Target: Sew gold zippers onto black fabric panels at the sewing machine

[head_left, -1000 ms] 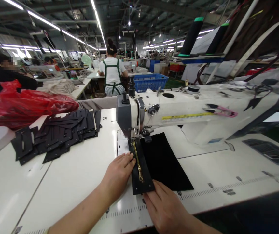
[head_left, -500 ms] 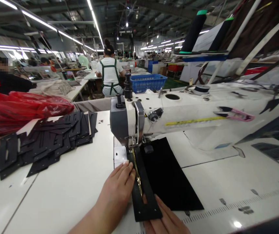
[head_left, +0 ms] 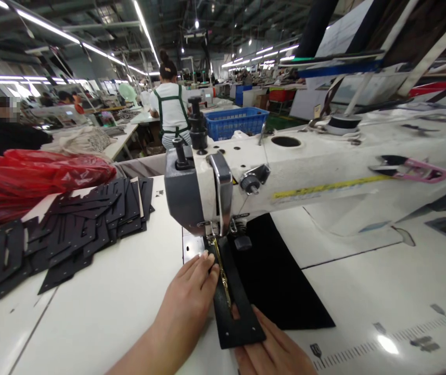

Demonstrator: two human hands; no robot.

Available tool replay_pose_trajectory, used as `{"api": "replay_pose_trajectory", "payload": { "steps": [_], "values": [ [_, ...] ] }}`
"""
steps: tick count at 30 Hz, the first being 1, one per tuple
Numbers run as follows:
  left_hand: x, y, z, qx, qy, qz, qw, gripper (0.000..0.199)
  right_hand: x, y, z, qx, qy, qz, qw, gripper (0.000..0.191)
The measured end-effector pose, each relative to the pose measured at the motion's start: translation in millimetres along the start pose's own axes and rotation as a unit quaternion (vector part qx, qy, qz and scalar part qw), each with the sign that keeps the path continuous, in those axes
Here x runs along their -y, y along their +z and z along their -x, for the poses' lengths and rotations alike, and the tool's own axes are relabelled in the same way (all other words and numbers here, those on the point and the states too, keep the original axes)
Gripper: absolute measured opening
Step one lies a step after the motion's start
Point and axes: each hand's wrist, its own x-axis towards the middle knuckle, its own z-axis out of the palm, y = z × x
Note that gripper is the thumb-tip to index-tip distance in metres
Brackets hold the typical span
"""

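Note:
A black slotted piece [head_left: 242, 312] with a gold zipper [head_left: 223, 278] in its slot lies under the needle area of the white sewing machine [head_left: 304, 166]. Black fabric [head_left: 281, 281] extends from beneath it to the right. My left hand [head_left: 189, 297] presses flat on the piece's left edge, fingertips close together near the presser foot. At the piece's near right end, my right hand [head_left: 273, 349] holds it, with fingers partly underneath and one fingertip showing through the slot.
Many black slotted pieces [head_left: 78, 224] are heaped on the left of the table [head_left: 101, 312], beside a red plastic bag [head_left: 51, 172]. Pink-handled snips [head_left: 421, 169] rest on the machine. Beyond are a blue basket [head_left: 236, 122] and a seated person [head_left: 171, 107].
The view has shifted closer to the machine, which appears larger. Both hands keep their hold on the black piece, which has moved slightly toward the needle.

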Motion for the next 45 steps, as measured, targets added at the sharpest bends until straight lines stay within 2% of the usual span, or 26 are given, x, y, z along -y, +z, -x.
{"api": "replay_pose_trajectory", "payload": {
  "steps": [4,8,11,14,19,24,29,33,35,37,39,41,45],
  "values": [
    [6.0,1.1,-1.6,0.012,0.003,0.010,1.000,0.030,-3.7,5.6,-7.1,-0.018,0.014,0.004,1.000,0.026],
    [9.6,3.2,-3.1,0.013,-0.008,0.038,0.999,0.029,-12.1,5.7,-18.2,0.008,-0.004,-0.011,1.000,0.030],
    [13.4,5.6,-4.3,0.011,-0.015,0.046,0.999,0.028,-18.4,6.9,-25.7,0.003,-0.005,-0.019,1.000,0.032],
    [19.0,8.9,-6.1,0.012,-0.022,0.053,0.998,0.026,-21.9,11.3,-28.5,-0.009,0.001,-0.030,0.999,0.031],
    [26.3,13.2,-8.9,0.006,-0.037,0.073,0.997,0.022,-24.9,19.0,-27.9,0.017,0.019,-0.060,0.998,0.027],
    [25.6,11.8,-10.8,0.009,-0.047,0.081,0.996,0.023,-28.5,22.8,-31.5,0.032,0.017,-0.066,0.997,0.026],
    [23.0,7.9,-11.9,0.029,-0.075,0.136,0.987,0.023,-30.1,20.6,-35.8,0.032,0.014,-0.070,0.997,0.034],
    [19.3,3.0,-9.0,0.061,-0.115,0.169,0.977,0.030,-36.3,15.7,-43.4,0.093,0.088,-0.101,0.987,0.026],
    [15.9,0.2,-6.9,0.072,-0.133,0.182,0.972,0.029,-42.3,14.9,-50.5,0.144,0.120,-0.102,0.977,0.016],
    [12.4,-2.0,-5.1,0.077,-0.143,0.184,0.969,0.029,-49.0,15.4,-59.7,0.205,0.137,-0.118,0.962,0.017],
    [9.8,-2.8,-3.9,0.076,-0.148,0.175,0.970,0.029,-55.5,16.1,-69.5,0.269,0.140,-0.150,0.941,0.016],
    [8.6,-2.0,-2.9,0.073,-0.154,0.161,0.972,0.030,-61.4,17.0,-78.0,0.300,0.129,-0.177,0.928,0.011],
    [8.3,1.5,0.9,0.062,-0.127,0.123,0.982,0.043,-72.9,22.8,-85.1,0.305,0.100,-0.207,0.924,0.013]
  ]
}}
